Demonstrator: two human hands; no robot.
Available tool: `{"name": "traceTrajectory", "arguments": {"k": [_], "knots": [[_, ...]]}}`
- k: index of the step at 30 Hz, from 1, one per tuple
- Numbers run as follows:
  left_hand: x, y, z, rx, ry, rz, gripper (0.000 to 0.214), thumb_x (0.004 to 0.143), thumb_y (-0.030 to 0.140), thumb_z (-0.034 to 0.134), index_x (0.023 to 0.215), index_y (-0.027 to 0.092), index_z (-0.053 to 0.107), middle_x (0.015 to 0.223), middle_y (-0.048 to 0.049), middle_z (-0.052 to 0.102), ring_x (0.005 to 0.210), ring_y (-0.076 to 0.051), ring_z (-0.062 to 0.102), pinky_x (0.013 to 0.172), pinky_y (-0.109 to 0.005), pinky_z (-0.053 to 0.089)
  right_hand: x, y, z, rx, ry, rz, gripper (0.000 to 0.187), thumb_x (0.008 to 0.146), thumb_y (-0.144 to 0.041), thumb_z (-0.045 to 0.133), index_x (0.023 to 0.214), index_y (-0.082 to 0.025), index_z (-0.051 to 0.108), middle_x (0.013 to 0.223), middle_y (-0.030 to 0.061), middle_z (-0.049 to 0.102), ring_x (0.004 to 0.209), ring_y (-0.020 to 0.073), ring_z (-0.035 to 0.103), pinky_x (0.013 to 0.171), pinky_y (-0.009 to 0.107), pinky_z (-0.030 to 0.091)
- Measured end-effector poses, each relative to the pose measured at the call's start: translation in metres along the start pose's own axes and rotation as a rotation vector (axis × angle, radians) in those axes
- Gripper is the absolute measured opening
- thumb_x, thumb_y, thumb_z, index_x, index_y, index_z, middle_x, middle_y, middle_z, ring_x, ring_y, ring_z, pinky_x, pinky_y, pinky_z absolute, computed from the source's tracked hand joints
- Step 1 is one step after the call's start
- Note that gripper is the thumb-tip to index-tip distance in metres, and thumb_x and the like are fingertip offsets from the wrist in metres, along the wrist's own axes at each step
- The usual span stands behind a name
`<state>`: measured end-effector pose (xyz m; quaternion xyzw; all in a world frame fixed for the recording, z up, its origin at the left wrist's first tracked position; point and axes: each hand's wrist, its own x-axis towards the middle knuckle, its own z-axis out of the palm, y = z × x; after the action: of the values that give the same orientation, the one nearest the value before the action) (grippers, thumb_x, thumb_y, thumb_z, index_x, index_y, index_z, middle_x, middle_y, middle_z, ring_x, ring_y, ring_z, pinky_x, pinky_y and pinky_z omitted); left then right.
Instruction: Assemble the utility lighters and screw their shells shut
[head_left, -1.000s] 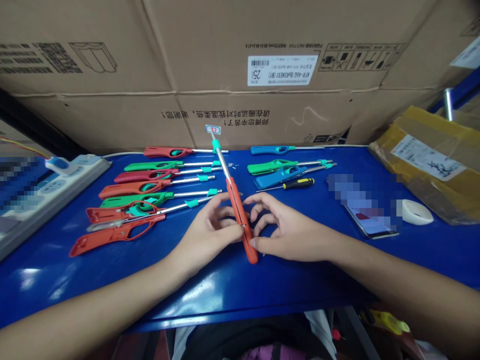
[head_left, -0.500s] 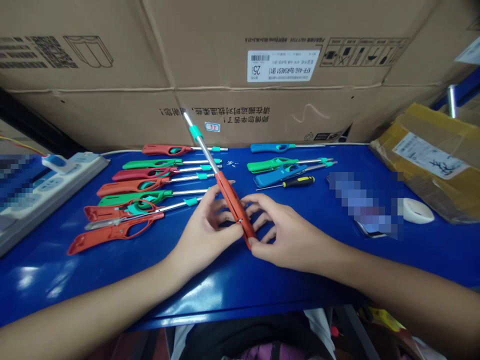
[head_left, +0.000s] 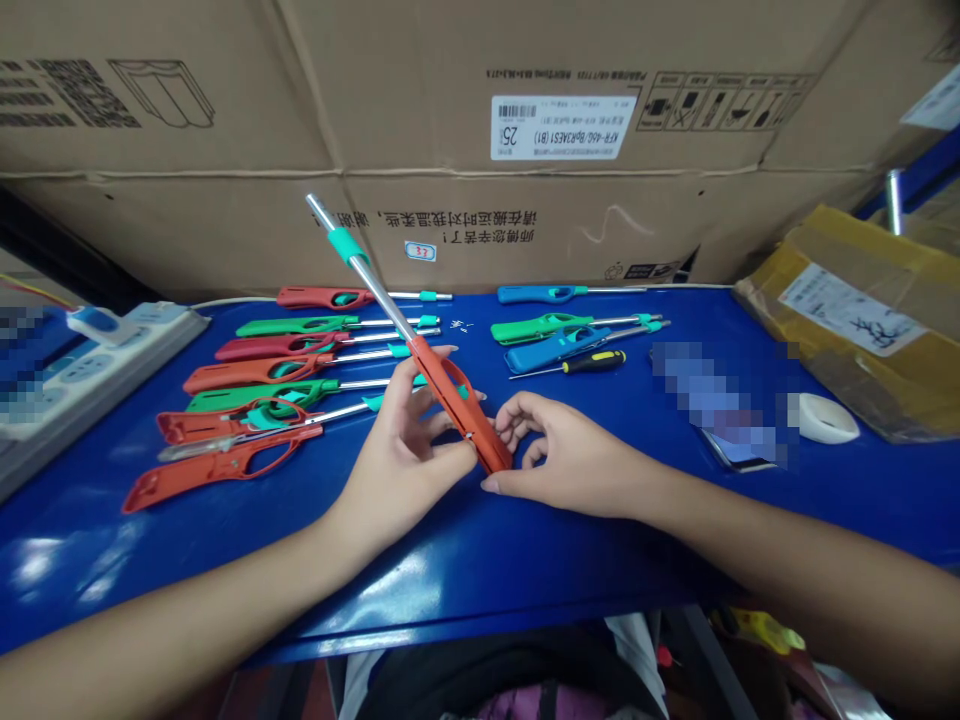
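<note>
Both hands on one orange lighter (head_left: 459, 402). The left hand (head_left: 401, 450) pinches mid-handle and the right hand (head_left: 574, 462) pinches the near butt end. It is held above the blue table (head_left: 480, 575), centre, with its metal tube slanting up and far-left. Left row of lighters (head_left: 259, 375) – seven, flat, tubes pointing right; the near ones overlap, so the count is rough. Right group of lighters (head_left: 541, 328) – three, plus one screwdriver (head_left: 594, 362). One power strip (head_left: 97, 355) far left, one phone (head_left: 739, 447) and one white oval thing (head_left: 825, 418) right, one taped parcel (head_left: 847, 320) at the right edge. Forearms cross the near edge, with open blue around the hands. The upside-down box label (head_left: 562, 127) reads "25".
</note>
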<state>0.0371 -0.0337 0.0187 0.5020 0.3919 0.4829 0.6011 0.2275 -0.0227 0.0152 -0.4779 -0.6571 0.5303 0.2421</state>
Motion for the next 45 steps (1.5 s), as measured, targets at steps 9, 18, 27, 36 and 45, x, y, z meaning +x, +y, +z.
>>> {"name": "traceTrajectory", "arguments": {"k": [9, 18, 27, 36, 45], "knots": [[0.0, -0.003, -0.001, 0.013, 0.01, -0.001, 0.078, 0.07, 0.014, 0.083, 0.134, 0.031, 0.043, 0.117, -0.0036, 0.062, 0.113, -0.023, 0.066, 0.089, -0.032, 0.062, 0.001, -0.005, -0.005, 0.05, -0.04, 0.076, 0.046, 0.061, -0.024, 0.09, 0.094, -0.018, 0.058, 0.092, 0.0017, 0.064, 0.078, 0.0134, 0.06, 0.067, 0.028, 0.052], [0.004, -0.001, -0.004, -0.067, 0.076, -0.058, 0.039, 0.092, 0.04, 0.071, 0.126, 0.028, 0.057, 0.118, -0.0039, 0.069, 0.099, -0.021, 0.072, 0.076, -0.033, 0.066, -0.001, -0.013, -0.013, 0.105, -0.107, 0.131, 0.043, 0.06, -0.025, 0.09, 0.092, -0.016, 0.063, 0.091, 0.0012, 0.066, 0.078, 0.0122, 0.06, 0.069, 0.027, 0.05], [0.007, -0.001, -0.005, -0.131, 0.059, -0.091, 0.043, 0.09, 0.039, 0.073, 0.129, 0.027, 0.058, 0.122, -0.0067, 0.07, 0.101, -0.024, 0.074, 0.077, -0.036, 0.066, 0.002, -0.012, -0.023, 0.236, -0.193, 0.195, 0.046, 0.057, -0.027, 0.093, 0.093, -0.017, 0.065, 0.093, 0.0019, 0.071, 0.086, 0.015, 0.067, 0.083, 0.031, 0.055], [0.009, 0.0, -0.007, -0.115, 0.049, -0.096, 0.043, 0.089, 0.041, 0.074, 0.128, 0.027, 0.059, 0.12, -0.0064, 0.071, 0.097, -0.022, 0.074, 0.075, -0.034, 0.067, 0.001, -0.015, -0.025, 0.2, -0.237, 0.145, 0.042, 0.065, -0.028, 0.087, 0.098, -0.016, 0.065, 0.096, 0.0046, 0.073, 0.086, 0.0151, 0.069, 0.078, 0.029, 0.055], [0.01, -0.002, -0.006, -0.108, 0.041, -0.16, 0.036, 0.087, 0.035, 0.077, 0.118, 0.028, 0.059, 0.104, 0.0003, 0.069, 0.092, -0.018, 0.071, 0.074, -0.032, 0.066, -0.001, -0.011, -0.022, 0.086, -0.223, 0.068, 0.022, 0.08, -0.02, 0.07, 0.101, -0.018, 0.063, 0.095, 0.004, 0.072, 0.082, 0.0151, 0.067, 0.076, 0.03, 0.055]]}}
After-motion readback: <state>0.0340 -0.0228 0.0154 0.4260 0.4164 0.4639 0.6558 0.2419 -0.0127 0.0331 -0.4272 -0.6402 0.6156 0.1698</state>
